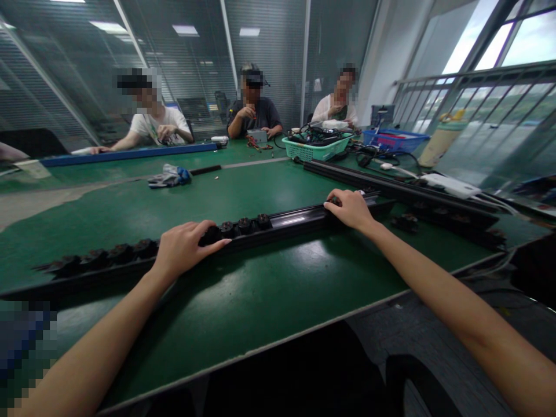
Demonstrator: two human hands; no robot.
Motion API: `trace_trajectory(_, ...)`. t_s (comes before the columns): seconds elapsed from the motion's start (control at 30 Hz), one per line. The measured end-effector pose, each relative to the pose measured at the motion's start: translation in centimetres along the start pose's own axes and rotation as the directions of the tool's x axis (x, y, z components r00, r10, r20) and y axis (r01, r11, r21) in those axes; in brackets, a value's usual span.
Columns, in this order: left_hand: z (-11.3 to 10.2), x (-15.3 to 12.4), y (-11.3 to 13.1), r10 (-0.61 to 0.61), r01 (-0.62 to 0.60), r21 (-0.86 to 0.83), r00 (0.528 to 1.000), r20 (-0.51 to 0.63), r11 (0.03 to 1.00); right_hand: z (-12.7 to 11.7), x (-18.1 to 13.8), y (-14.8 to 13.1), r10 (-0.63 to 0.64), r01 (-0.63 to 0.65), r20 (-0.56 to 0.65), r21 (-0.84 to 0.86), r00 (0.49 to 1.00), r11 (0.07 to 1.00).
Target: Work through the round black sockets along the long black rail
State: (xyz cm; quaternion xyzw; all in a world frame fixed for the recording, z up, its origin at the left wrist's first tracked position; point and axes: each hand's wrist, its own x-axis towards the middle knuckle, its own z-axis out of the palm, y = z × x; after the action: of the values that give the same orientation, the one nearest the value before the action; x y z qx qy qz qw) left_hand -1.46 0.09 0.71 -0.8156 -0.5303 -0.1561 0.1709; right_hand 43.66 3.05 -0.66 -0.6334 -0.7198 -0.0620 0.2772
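A long black channel rail point(299, 219) lies across the green table before me. Round black socket-like modules point(244, 225) with coppery tops sit in a row along its left and middle parts. My left hand point(182, 246) straddles the rail, its thumb along the near side and fingers over the modules, gripping them together. Further right, my right hand point(348, 208) curls its fingers and thumb round a small dark module point(333, 201) at the rail; most of that piece is hidden by the fingers. Between the hands, a stretch of the rail shows its shiny inside.
Loose black modules point(405, 222) and more black rails point(391, 184) lie at right. Behind are a green basket point(310, 152) of cables, a blue basket point(395, 141), a tumbler point(441, 142) and gloves point(169, 176). Several people sit across the table; a blue bar point(130, 155) lies before one.
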Motion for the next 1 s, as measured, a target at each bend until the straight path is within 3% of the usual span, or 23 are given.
trace_trajectory(0.6,0.13,0.00,-0.09,0.007,-0.007,0.013,1.000,-0.007,1.000,-0.17,0.07,0.07,0.009,-0.009,0.006,-0.040,1.000,0.999)
trace_trajectory(1.0,-0.17,0.04,0.09,-0.007,0.007,-0.009,1.000,0.009,1.000,-0.21,-0.09,0.28,-0.022,0.020,-0.006,-0.152,1.000,0.988)
